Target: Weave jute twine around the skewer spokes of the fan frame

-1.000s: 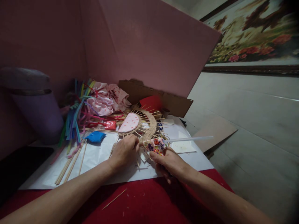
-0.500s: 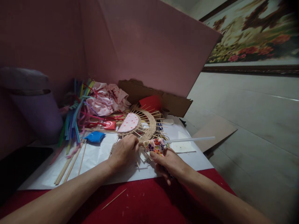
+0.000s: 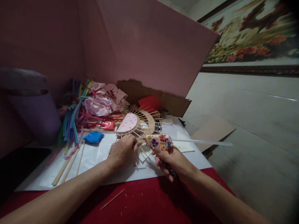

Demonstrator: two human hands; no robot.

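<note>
Left hand pinched at woven disc rim, right hand tight around glue gun (wide floor rightward)

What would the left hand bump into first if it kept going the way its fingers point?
Probably the woven stick wheel: the left hand points up and right, with its fingertips right at the wheel's near edge. The flowery tool is close too; depth is unclear.

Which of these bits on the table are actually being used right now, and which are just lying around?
In use: left hand on the woven disc; right hand gripping the flowery glue gun.

Lying about: blue pouch, pink cloth, pipe cleaners, loose sticks, cardboard.
</note>
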